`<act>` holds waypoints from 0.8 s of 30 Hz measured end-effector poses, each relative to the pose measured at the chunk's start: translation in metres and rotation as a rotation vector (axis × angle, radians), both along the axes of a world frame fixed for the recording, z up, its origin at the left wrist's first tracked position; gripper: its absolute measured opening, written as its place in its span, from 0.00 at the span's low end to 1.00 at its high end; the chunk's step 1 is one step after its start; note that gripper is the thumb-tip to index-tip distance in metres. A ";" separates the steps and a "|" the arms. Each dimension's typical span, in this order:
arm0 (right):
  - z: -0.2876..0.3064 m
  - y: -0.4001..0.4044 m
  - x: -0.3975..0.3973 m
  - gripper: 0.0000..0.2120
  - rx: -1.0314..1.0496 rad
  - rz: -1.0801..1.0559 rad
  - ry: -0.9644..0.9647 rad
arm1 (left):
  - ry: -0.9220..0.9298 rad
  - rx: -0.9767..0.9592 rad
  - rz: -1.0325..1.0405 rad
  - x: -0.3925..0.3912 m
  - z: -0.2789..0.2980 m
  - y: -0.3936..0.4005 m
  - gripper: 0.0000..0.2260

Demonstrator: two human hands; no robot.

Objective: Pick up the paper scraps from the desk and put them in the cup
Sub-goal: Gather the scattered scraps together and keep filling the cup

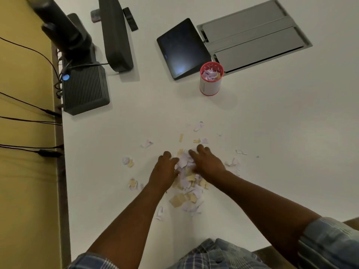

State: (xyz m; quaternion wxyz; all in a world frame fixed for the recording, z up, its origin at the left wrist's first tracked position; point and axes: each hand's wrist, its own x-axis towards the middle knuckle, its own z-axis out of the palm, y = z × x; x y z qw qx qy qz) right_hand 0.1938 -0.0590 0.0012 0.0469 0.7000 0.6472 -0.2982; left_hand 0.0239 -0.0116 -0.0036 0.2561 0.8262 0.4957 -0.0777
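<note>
A heap of white and tan paper scraps [187,183] lies on the white desk [272,133] in front of me. My left hand [165,169] and my right hand [206,162] rest on either side of the heap's far part, fingers curled against the scraps between them. Loose scraps lie scattered around, such as one at the left [128,161] and one farther back [199,126]. The cup [211,79], white with a red rim and base, stands upright beyond the heap to the right, with scraps inside it.
A dark tablet [182,48] lies just left of the cup. A grey cable hatch [254,35] is set into the desk behind it. Black devices [85,88] and a black bar [115,33] with cables stand at the left edge by a yellow wall.
</note>
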 end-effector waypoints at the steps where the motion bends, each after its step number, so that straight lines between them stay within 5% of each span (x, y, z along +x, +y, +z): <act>1: -0.001 0.000 -0.004 0.28 0.019 0.046 -0.029 | -0.017 0.004 0.014 0.001 0.000 -0.002 0.13; 8: -0.001 -0.016 -0.010 0.06 0.139 0.192 -0.087 | -0.081 0.007 0.045 -0.005 0.000 -0.009 0.06; 24: 0.056 0.019 0.078 0.08 0.456 -0.480 0.400 | -0.392 0.053 0.303 0.002 0.025 0.039 0.03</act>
